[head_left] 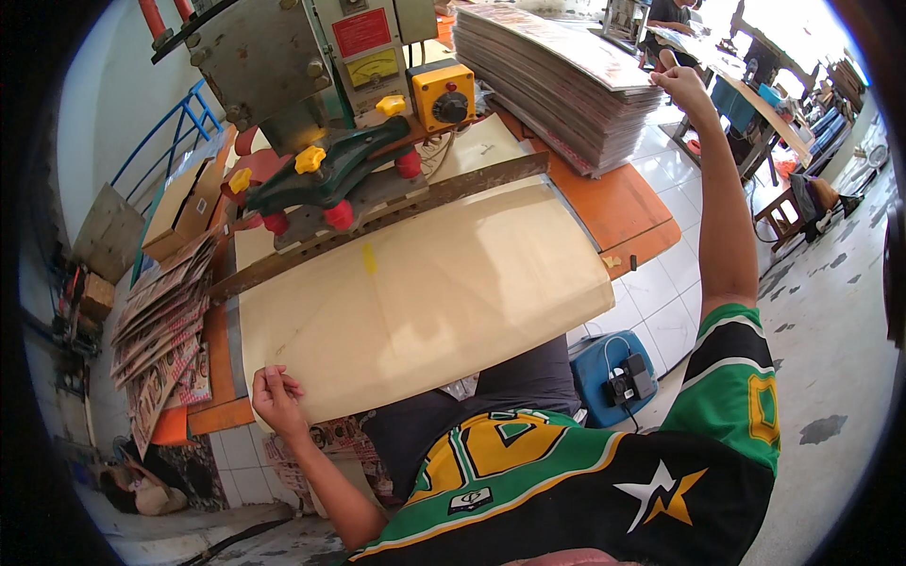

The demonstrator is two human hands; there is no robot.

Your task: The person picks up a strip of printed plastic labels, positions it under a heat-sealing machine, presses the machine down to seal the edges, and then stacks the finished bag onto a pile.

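Note:
My left hand (pixel 274 396) rests at the near left corner of a large tan board (pixel 425 292) that lies on the orange work table (pixel 623 212), fingers curled and touching the board's edge. My right hand (pixel 681 85) is stretched far out to the right, at the edge of a tall stack of printed cardboard sheets (pixel 557 75); its fingers are bent against the stack's top right corner. A press machine with a green lever and yellow knobs (pixel 321 170) stands over the far edge of the board.
A fanned pile of printed sheets (pixel 160 330) lies at the table's left. A yellow control box (pixel 444 94) sits by the machine. A blue box with a plug (pixel 613 373) stands on the tiled floor. Another person (pixel 672 14) works at the back.

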